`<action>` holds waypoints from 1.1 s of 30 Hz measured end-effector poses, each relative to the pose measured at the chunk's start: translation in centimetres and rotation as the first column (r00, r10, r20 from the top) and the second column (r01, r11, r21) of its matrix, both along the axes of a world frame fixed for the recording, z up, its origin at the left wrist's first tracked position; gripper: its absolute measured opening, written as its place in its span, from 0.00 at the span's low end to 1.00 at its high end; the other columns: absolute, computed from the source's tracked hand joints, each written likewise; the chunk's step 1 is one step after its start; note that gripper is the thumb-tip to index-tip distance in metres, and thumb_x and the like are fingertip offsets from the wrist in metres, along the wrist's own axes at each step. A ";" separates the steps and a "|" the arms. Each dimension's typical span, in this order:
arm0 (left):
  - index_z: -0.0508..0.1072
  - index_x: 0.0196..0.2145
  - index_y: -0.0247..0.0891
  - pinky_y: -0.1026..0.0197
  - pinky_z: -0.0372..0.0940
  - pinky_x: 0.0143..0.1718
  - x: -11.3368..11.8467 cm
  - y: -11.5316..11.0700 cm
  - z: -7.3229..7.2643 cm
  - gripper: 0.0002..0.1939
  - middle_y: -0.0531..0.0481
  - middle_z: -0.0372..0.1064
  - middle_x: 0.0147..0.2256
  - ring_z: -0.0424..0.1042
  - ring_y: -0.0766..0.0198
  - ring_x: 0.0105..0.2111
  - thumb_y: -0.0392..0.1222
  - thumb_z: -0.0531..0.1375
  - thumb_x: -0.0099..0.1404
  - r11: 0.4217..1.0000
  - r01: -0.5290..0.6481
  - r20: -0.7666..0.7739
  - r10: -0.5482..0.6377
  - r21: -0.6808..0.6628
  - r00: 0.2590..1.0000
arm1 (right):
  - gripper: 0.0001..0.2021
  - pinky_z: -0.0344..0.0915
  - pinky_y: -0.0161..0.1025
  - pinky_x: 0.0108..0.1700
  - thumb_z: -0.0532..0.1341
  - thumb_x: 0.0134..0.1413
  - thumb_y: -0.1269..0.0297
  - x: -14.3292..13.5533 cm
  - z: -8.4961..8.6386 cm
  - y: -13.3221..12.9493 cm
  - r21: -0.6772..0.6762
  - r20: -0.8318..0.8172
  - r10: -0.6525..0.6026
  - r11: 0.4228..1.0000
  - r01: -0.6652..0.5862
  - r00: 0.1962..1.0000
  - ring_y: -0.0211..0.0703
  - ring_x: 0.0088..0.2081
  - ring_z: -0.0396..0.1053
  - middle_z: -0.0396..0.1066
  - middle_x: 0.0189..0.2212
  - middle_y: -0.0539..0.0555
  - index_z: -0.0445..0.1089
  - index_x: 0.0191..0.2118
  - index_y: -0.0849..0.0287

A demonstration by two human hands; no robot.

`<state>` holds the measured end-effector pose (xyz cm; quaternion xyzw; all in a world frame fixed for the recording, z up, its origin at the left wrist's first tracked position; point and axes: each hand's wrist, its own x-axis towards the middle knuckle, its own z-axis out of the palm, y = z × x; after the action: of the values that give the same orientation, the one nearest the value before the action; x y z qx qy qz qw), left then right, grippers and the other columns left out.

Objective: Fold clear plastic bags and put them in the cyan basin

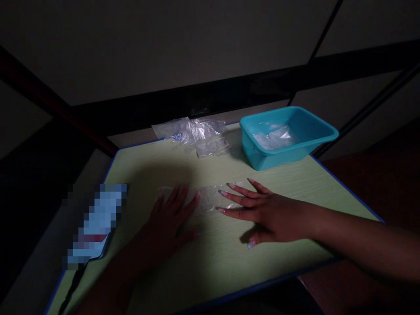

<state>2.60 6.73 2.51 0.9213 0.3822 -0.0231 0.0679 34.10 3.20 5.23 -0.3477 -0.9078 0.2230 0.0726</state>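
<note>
A clear plastic bag (208, 200) lies flat across the middle of the table. My left hand (172, 214) rests on its left end, fingers spread and holding nothing; shadow darkens this hand. On the right end of the bag, the fingertips of my right hand (259, 210) press down, with the fingers fanned apart and the thumb out to the side. The part of the bag under both hands is hidden.
A blue plastic basin (278, 158) with clear bags (278, 138) inside stands at the table's back right. Crumpled clear bags (200, 133) lie along the back edge of the pale table (223, 258). At left is a blurred-out phone-like object (98, 223) with a dark cord.
</note>
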 end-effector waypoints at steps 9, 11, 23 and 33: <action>0.52 0.65 0.54 0.31 0.42 0.61 -0.3 0.0 1.5 0.30 0.46 0.32 0.69 0.39 0.40 0.67 0.58 0.51 0.68 0.999 0.044 0.118 -0.041 -0.024 0.992 | 0.26 0.34 0.61 0.66 0.59 0.60 0.52 -0.4 1.9 0.2 0.084 0.015 0.092 0.992 -0.093 0.996 0.53 0.68 0.42 0.47 0.68 0.56 0.60 0.63 0.46; 0.56 0.63 0.57 0.31 0.40 0.62 -0.2 -0.1 1.6 0.27 0.48 0.34 0.69 0.40 0.43 0.67 0.58 0.50 0.69 0.990 0.127 0.141 -0.117 -0.062 0.983 | 0.26 0.34 0.60 0.66 0.59 0.59 0.50 -0.4 2.1 0.1 0.086 0.035 0.136 0.987 -0.139 0.990 0.52 0.68 0.40 0.47 0.67 0.55 0.62 0.62 0.47; 0.57 0.63 0.56 0.30 0.39 0.62 -0.1 0.0 1.2 0.26 0.46 0.43 0.67 0.43 0.46 0.67 0.58 0.50 0.69 0.978 0.148 0.153 -0.125 -0.147 0.980 | 0.29 0.35 0.61 0.66 0.58 0.61 0.51 -0.5 1.2 0.4 0.051 0.030 0.071 0.996 -0.072 0.997 0.52 0.67 0.45 0.57 0.63 0.61 0.59 0.63 0.59; 0.54 0.65 0.46 0.39 0.42 0.65 0.1 0.2 0.7 0.30 0.45 0.53 0.65 0.49 0.51 0.66 0.55 0.52 0.69 0.980 0.187 0.218 -0.169 -0.064 0.961 | 0.28 0.35 0.58 0.67 0.59 0.60 0.50 -0.5 1.2 0.5 0.047 0.012 0.103 0.993 -0.104 0.995 0.51 0.67 0.48 0.56 0.63 0.60 0.61 0.62 0.57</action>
<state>2.68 6.88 3.25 0.9455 0.2869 0.0530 0.1445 33.60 3.72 6.42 -0.2994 -0.9301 0.2029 0.0647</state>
